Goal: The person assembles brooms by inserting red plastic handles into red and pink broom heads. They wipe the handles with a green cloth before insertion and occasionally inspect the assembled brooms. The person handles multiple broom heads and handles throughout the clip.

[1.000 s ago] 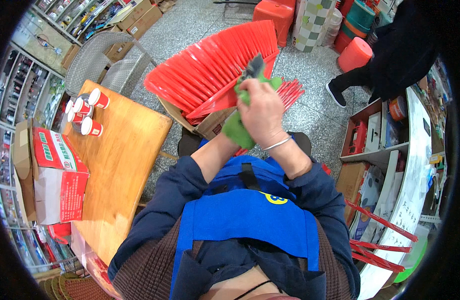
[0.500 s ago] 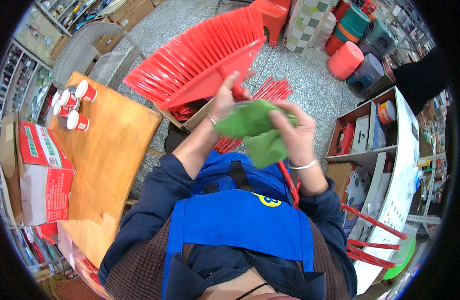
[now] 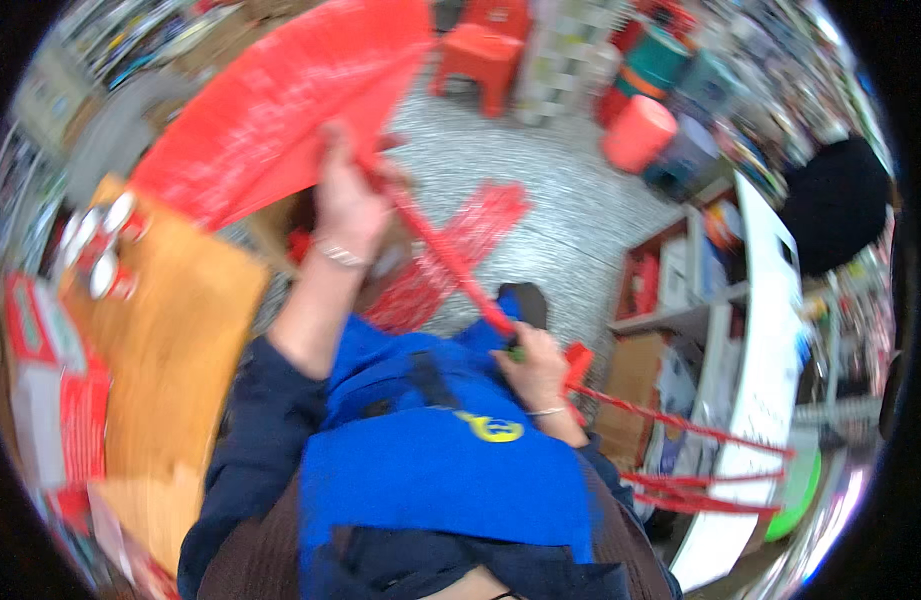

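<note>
A red broom [image 3: 280, 115] is held up at the upper left, its wide bristle head blurred. My left hand [image 3: 350, 205] grips it where the red handle [image 3: 445, 255] joins the head. That handle slants down to the right across my lap. My right hand [image 3: 535, 372] is wrapped round it lower down, close to my blue apron [image 3: 440, 480]. A bit of green cloth [image 3: 517, 354] shows between the right hand's fingers, and the hand hides the remainder. Below the broom, several red handles in shiny wrap [image 3: 460, 250] lie in a bundle.
To the left, a wooden table [image 3: 195, 370] bears red-and-white paper cups [image 3: 110, 277] and a red-and-white carton [image 3: 65, 400]. On the right, red wrapped sticks [image 3: 700, 430] jut past a white shelf unit [image 3: 745, 370]. A red stool [image 3: 480, 60] and plastic stools [image 3: 640, 133] stand farther off.
The broom has swung left and up with my left hand. My right hand has moved down onto the handle, and the green cloth, spread out before, is now mostly hidden in it.
</note>
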A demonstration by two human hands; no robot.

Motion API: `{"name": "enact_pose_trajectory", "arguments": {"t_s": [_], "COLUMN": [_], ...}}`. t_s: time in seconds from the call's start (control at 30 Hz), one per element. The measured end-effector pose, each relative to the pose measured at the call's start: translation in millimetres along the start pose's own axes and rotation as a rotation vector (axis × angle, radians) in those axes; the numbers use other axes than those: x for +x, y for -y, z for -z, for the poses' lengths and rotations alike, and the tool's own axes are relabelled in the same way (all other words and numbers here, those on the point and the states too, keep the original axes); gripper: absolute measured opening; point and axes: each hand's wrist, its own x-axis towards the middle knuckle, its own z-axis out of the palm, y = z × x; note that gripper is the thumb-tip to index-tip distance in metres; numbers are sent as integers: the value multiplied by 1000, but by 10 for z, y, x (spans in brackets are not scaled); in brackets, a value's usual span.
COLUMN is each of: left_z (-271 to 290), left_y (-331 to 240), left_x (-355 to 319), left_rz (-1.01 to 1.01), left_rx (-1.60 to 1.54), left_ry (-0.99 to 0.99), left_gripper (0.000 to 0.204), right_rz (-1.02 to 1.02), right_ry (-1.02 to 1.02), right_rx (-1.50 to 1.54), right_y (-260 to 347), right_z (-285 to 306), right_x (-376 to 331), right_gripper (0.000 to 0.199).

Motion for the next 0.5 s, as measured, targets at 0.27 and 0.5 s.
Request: {"name": "enact_pose_trajectory", "arguments": {"t_s": [0.27,0.5], "left_z": [-5,-230], "left_y": [-82,-190], "left_x": [78,88], "left_rz": [-36,-213], "left_rx": [130,498], "left_ry": [-29,-28], "left_gripper": [50,51], "right_rz": [-71,-145], "right_ry": [-51,23], "right_rx": [130,363], "right_y": [-150,-75], "right_z": [-244,11], "right_x": [123,224], "right_gripper": [33,27]}}
